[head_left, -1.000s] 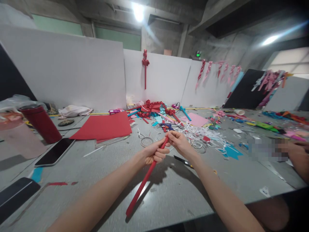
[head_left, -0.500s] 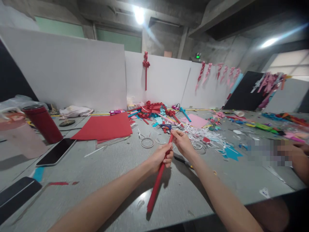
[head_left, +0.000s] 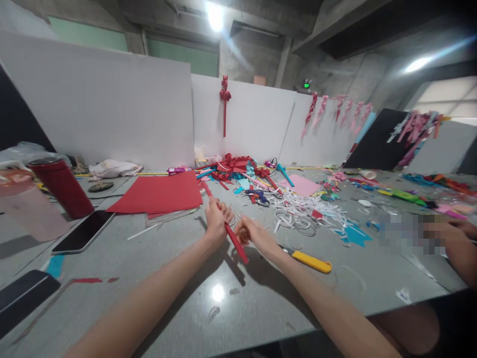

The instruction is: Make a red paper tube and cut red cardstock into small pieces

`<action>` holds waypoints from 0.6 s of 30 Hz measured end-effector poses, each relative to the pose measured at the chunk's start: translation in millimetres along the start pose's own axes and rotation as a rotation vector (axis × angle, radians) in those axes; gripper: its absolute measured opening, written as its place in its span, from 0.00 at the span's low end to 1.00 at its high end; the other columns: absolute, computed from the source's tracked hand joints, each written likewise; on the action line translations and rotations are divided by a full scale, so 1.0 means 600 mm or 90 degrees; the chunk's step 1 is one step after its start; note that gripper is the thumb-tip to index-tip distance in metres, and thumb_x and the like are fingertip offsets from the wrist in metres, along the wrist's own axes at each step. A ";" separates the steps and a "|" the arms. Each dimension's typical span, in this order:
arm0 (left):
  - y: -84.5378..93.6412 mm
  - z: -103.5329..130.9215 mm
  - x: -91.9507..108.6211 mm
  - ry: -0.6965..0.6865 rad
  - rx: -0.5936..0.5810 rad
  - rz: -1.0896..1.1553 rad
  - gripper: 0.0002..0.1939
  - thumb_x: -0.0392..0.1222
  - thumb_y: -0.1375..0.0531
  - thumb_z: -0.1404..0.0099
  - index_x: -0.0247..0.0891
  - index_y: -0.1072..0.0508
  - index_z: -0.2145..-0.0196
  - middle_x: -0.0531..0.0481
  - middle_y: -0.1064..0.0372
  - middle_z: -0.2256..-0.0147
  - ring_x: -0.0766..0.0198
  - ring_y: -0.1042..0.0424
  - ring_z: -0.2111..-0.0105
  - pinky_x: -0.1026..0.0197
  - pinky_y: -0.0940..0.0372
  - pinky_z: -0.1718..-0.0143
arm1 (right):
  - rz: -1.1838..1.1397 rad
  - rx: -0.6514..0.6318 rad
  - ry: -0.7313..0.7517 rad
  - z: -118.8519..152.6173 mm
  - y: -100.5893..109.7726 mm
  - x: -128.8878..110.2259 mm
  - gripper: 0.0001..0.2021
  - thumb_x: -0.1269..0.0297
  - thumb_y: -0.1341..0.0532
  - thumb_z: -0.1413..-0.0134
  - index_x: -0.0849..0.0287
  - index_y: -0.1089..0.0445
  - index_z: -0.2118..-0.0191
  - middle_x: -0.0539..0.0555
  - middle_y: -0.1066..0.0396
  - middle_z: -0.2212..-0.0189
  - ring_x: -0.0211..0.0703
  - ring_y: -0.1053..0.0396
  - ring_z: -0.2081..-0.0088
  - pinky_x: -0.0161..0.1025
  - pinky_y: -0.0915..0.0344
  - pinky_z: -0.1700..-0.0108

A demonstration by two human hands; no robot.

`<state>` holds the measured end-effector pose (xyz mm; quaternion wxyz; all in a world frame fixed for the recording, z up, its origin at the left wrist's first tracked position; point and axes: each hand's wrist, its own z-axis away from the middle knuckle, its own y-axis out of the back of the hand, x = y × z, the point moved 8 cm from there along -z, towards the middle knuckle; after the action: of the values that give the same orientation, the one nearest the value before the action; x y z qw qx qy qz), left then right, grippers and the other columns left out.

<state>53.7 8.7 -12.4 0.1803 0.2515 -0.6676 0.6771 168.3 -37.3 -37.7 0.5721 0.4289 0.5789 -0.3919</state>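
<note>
A slim red paper tube (head_left: 237, 245) slants above the grey table in my left hand (head_left: 216, 219), whose fingers wrap around its middle. The tube's lower end points toward me and right, its thin upper end away to the left. Beside that lower half is my right hand (head_left: 251, 232), its fingers curled together against or just behind the tube. Whether it grips the tube or a small piece is hidden. A yellow-handled cutter knife (head_left: 312, 261) lies on the table by my right forearm.
Red paper sheets (head_left: 160, 193) lie ahead left, near a phone (head_left: 85, 232) and a red flask (head_left: 61, 189). White paper strips (head_left: 309, 208) and red and blue scraps are heaped ahead. Another person's arm (head_left: 460, 248) rests at the right.
The tube has swung around, its near end moving from lower left to lower right. Both hands shifted left, and my right hand left the tube's top end. The knife's yellow handle is now uncovered.
</note>
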 end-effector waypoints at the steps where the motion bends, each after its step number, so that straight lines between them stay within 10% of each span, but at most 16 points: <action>1: 0.012 -0.010 0.015 -0.050 0.025 0.005 0.20 0.56 0.48 0.23 0.43 0.44 0.69 0.64 0.55 0.83 0.73 0.54 0.89 0.71 0.58 0.87 | 0.009 -0.035 -0.009 0.006 -0.024 0.006 0.34 0.29 0.47 0.39 0.60 0.30 0.69 0.53 0.27 0.80 0.37 0.34 0.81 0.34 0.43 0.77; 11: 0.033 -0.034 0.012 -0.078 0.023 0.001 0.19 0.57 0.42 0.27 0.43 0.41 0.67 0.65 0.53 0.84 0.73 0.53 0.89 0.70 0.56 0.86 | -0.090 -0.073 -0.036 0.010 -0.077 0.052 0.25 0.35 0.39 0.41 0.55 0.37 0.64 0.36 0.53 0.85 0.30 0.59 0.85 0.31 0.58 0.82; 18: -0.005 -0.006 -0.051 0.185 -0.076 -0.023 0.23 0.56 0.33 0.33 0.42 0.42 0.71 0.66 0.55 0.84 0.75 0.54 0.88 0.70 0.58 0.86 | -0.064 -0.031 0.013 -0.002 -0.051 0.037 0.26 0.34 0.38 0.42 0.53 0.42 0.70 0.38 0.53 0.84 0.31 0.59 0.84 0.33 0.60 0.80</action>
<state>79.8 14.9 -27.3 0.3015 0.1518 -0.6690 0.6621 139.7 -45.1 -61.0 0.5563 0.3892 0.6146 -0.4016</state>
